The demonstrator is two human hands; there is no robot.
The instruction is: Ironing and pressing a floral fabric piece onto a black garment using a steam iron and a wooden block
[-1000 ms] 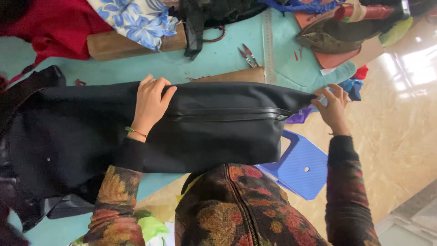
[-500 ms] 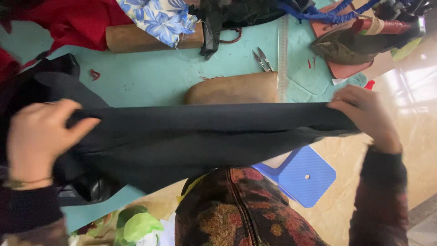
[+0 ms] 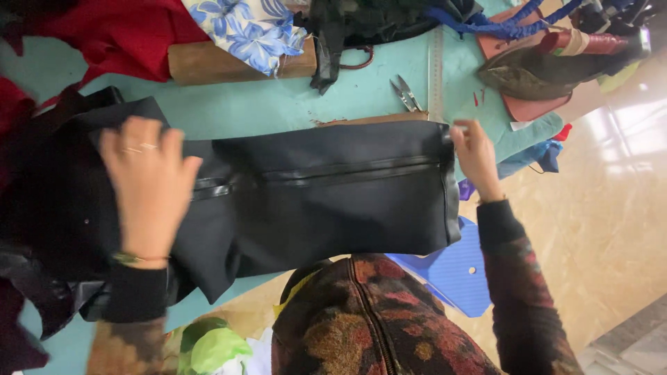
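A black garment with a seam or zip line running along it lies stretched over the teal table. My left hand, with rings and a bracelet, rests flat on the garment's left part, fingers laid on the cloth. At the garment's right end, my right hand pinches the top corner of the edge. A brown wooden board shows just beyond the garment's far edge.
Small snips and a metal ruler lie beyond the garment. A wooden block, floral cloth and red cloth crowd the far side. A blue plastic stool stands on the floor by my right arm.
The garment was held up and pulled taut between both hands; now it lies spread flat on the table. My left hand has gone from gripping it to resting flat on it.
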